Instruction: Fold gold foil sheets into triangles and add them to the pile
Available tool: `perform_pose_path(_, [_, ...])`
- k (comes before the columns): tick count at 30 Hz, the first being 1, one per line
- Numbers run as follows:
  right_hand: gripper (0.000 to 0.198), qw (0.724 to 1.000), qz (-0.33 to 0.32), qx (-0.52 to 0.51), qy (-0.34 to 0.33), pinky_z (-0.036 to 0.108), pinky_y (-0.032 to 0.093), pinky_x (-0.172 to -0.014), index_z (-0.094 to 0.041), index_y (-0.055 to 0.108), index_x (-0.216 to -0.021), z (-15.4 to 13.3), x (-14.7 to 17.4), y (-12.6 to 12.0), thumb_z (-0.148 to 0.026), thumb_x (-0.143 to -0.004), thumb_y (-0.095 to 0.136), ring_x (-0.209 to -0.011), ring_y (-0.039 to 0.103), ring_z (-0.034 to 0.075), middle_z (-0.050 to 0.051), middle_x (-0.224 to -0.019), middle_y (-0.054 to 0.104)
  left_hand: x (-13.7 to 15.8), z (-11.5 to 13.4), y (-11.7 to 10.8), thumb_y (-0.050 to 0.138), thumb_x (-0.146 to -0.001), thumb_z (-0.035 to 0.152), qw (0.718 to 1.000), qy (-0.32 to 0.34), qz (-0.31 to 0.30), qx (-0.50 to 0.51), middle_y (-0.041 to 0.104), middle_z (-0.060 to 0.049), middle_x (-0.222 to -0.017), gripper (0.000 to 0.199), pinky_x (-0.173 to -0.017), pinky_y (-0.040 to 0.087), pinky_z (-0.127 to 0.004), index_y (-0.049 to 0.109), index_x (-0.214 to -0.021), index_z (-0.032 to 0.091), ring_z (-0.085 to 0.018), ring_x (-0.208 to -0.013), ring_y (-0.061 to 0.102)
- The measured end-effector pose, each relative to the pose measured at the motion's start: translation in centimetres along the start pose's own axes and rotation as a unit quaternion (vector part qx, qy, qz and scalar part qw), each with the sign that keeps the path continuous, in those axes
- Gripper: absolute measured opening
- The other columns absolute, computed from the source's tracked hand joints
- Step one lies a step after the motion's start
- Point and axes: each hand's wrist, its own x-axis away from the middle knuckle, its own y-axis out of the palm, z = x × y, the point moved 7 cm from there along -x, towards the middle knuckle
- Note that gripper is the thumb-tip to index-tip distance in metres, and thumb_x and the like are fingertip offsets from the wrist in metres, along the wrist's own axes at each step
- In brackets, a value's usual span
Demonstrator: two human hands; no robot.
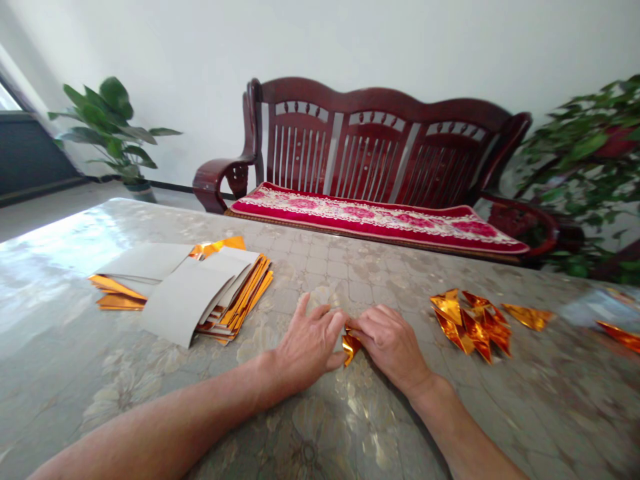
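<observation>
A small piece of shiny gold foil paper (351, 347), partly folded, is between my two hands on the table. My right hand (393, 343) is closed, its fingers pinching the upper part of the foil paper. Beside it, my left hand (314, 340) lies low over the table with its fingers partly spread and their tips at the foil's left edge; whether it grips the paper I cannot tell. Some of the foil is hidden under the fingers. To the left lies a stack of foil paper sheets (187, 293), grey backs up. Several folded gold foil pieces (473, 323) sit to the right.
The table (300, 440) has a patterned, glossy cover. One more folded foil piece (530, 316) and a clear plastic bag (595, 308) lie at the right. Behind the table stands a dark wooden bench (375, 153) with a red cushion (370, 212). Potted plants (115, 127) flank it.
</observation>
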Motion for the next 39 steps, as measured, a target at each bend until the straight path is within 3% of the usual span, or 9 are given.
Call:
perform_pose_path(11, [0.021,1.000,-0.006,-0.019,0.008,0.028,0.037,-0.071,-0.020,0.066,-0.078,-0.1,0.0,0.5,-0.025,-0.096,0.056,-0.074,0.050,0.016,0.002,-0.073,0.059,-0.1,-0.2,-0.3,0.064,-0.087,0.038,1.000,-0.009,-0.011,0.005,0.066,-0.007,-0.117,0.042,-0.113,0.022,-0.059,0.050,-0.124,0.023,-0.027,-0.115,0.057])
perform_pose_path(21, [0.022,0.999,-0.024,-0.022,0.013,0.029,0.039,-0.073,-0.020,0.067,-0.077,-0.3,0.0,0.5,-0.023,-0.096,0.055,-0.076,0.052,0.016,0.002,-0.075,0.061,-0.1,0.0,-0.5,0.063,-0.088,0.038,1.000,0.004,-0.014,0.010,0.065,-0.005,-0.124,0.035,-0.113,0.021,-0.062,0.054,-0.120,0.024,-0.026,-0.116,0.057])
perform_pose_path(30, [0.019,0.988,-0.027,-0.127,0.080,0.027,0.047,-0.075,-0.024,0.075,-0.094,1.9,0.4,0.9,-0.015,-0.090,0.058,-0.080,0.064,0.016,0.002,-0.084,0.073,-0.1,0.2,-0.6,0.060,-0.090,0.040,0.999,0.021,-0.024,-0.018,0.064,-0.005,-0.126,0.036,-0.113,0.023,-0.061,0.056,-0.123,0.024,-0.027,-0.118,0.056])
perform_pose_path(39, [0.011,0.984,-0.063,-0.165,0.036,0.029,0.047,-0.074,-0.028,0.076,-0.089,3.0,0.5,0.7,-0.021,-0.087,0.067,-0.077,0.062,0.017,-0.001,-0.079,0.073,0.2,0.6,-0.4,0.056,-0.092,0.044,0.999,0.015,-0.019,-0.041,0.062,-0.007,-0.128,0.037,-0.114,0.022,-0.061,0.058,-0.121,0.022,-0.029,-0.120,0.054])
